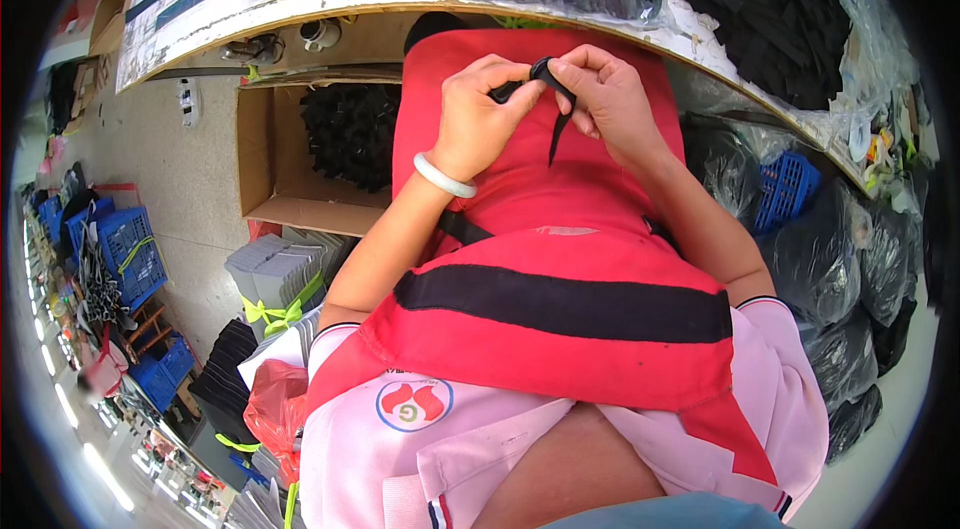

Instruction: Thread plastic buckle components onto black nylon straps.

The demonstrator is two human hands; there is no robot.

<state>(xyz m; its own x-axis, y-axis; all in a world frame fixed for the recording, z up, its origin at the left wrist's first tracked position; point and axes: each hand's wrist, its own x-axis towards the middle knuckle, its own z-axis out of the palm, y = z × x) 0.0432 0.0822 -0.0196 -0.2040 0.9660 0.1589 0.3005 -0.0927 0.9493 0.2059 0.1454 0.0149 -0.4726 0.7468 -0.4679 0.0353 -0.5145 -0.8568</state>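
The narrow black strip of what looks like woven fabric [541,70] is held up over the red cloth apron [560,194] on the person's lap, just short of the white-topped, worn wooden desk [230,24]. The left hand [476,119] pinches it between thumb and curled fingers on one side of a bend; the right hand [622,109] grips the other side, also thumb to finger, and a tapering tail hangs below. The strip should be very light and soft, though the bend it keeps suggests a little springiness. It seems hardly fragile, and the weave probably gives fair grip. A fingertip pinch close to either side of the bend looks best; held by the tail alone, it would likely swing and twist.
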